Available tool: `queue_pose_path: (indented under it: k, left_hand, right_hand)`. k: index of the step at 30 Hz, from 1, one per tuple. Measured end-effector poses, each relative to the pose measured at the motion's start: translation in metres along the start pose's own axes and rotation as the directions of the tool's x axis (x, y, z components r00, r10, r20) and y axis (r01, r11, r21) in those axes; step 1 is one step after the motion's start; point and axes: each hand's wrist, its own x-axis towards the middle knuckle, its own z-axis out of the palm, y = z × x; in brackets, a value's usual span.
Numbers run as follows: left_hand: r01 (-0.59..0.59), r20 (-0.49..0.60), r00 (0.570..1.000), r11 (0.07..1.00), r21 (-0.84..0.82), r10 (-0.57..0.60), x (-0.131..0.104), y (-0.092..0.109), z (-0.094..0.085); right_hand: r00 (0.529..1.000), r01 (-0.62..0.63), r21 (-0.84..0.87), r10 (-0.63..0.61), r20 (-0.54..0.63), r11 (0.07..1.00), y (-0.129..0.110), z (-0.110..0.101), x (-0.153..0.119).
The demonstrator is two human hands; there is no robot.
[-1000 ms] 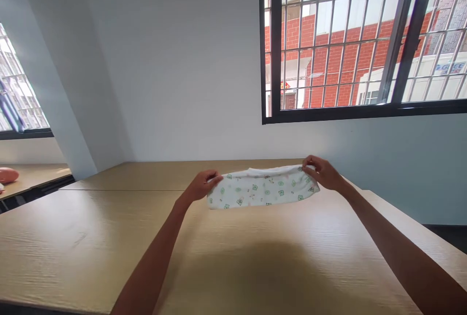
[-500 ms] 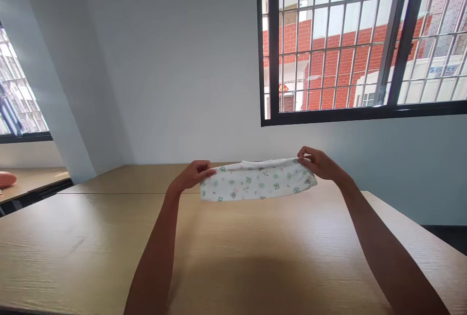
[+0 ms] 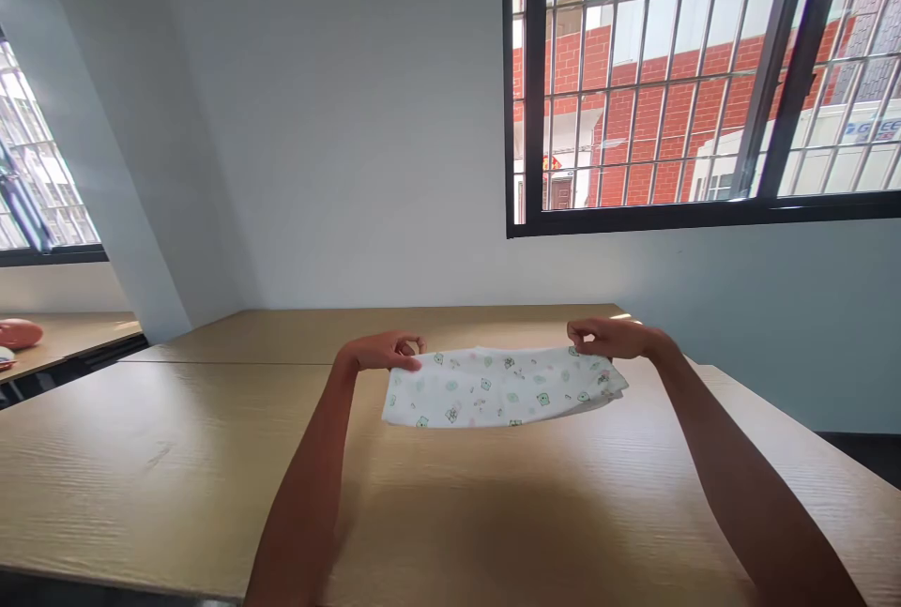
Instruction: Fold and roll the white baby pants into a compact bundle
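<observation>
A white cloth, printed with small green bear-like figures, is stretched sideways between my hands above the wooden table. Its exact kind of article does not show; it looks folded, with layered edges at the right end. My left hand pinches the upper left corner between thumb and fingers. At the upper right, my right hand pinches the top edge in the same way. The cloth's lower edge hangs close to the tabletop; whether it touches I cannot tell.
Behind the table stands a pale wall with a barred, black-framed window at the right. At the far left, a reddish rounded object lies on another wooden surface beyond a dark gap.
Both hands have lowered the cloth toward the tabletop, still stretched between them. The view has shifted slightly.
</observation>
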Motion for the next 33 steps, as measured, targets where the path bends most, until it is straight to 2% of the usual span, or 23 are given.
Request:
queue_pose_path:
  k: [2, 4, 6, 9, 12, 15, 19, 22, 24, 27, 30, 33]
  left_hand:
    - [0.121, 0.095, 0.987, 0.991, 0.049, -0.125, 0.019, -0.011, 0.011]
    - [0.189, 0.093, 0.975, 0.975, 0.116, -0.200, 0.040, -0.023, 0.027]
    - [0.214, 0.021, 0.975, 0.961, 0.177, -0.221, 0.060, -0.033, 0.042]
    - [0.200, -0.123, 0.977, 0.942, 0.269, -0.173, 0.081, -0.039, 0.058]
    - [0.116, -0.159, 0.985, 0.936, 0.331, -0.066, 0.091, -0.031, 0.069]
    - [0.014, -0.098, 0.995, 0.929, 0.370, 0.024, 0.094, -0.010, 0.091]
    - [-0.056, -0.072, 0.993, 0.901, 0.431, 0.096, 0.094, 0.015, 0.145]
    - [0.003, -0.165, 0.983, 0.882, 0.472, 0.085, 0.097, 0.016, 0.183]
    - [0.075, -0.212, 0.977, 0.872, 0.483, 0.033, 0.097, 0.012, 0.200]
    - [0.116, -0.230, 0.973, 0.866, 0.486, -0.001, 0.090, 0.006, 0.212]
    - [0.074, -0.215, 0.976, 0.872, 0.483, 0.036, 0.075, 0.005, 0.216]
    - [-0.005, -0.163, 0.982, 0.877, 0.481, 0.095, 0.065, 0.004, 0.210]
  right_hand:
    - [0.981, -0.172, -0.029, 0.174, 0.084, 0.985, 0.011, 0.010, 0.009]
    - [0.940, -0.319, -0.086, 0.326, 0.100, 0.944, 0.024, 0.022, 0.021]
    - [0.908, -0.401, -0.151, 0.414, 0.068, 0.904, 0.038, 0.032, 0.032]
    - [0.893, -0.438, -0.248, 0.450, -0.009, 0.864, 0.051, 0.041, 0.042]
    - [0.909, -0.405, -0.303, 0.416, -0.030, 0.863, 0.051, 0.043, 0.044]
    - [0.936, -0.331, -0.322, 0.352, 0.007, 0.887, 0.038, 0.044, 0.042]
    - [0.971, -0.194, -0.310, 0.227, 0.073, 0.931, 0.009, 0.047, 0.043]
    - [0.987, -0.095, -0.288, 0.129, 0.100, 0.953, -0.014, 0.056, 0.044]
    - [0.992, -0.050, -0.272, 0.080, 0.101, 0.961, -0.026, 0.071, 0.041]
    - [0.998, 0.044, -0.250, -0.033, 0.047, 0.967, -0.029, 0.109, 0.028]
    - [0.985, 0.166, -0.292, -0.173, 0.003, 0.942, -0.018, 0.150, 0.009]
    - [0.979, 0.198, -0.334, -0.206, 0.011, 0.922, -0.008, 0.172, -0.006]
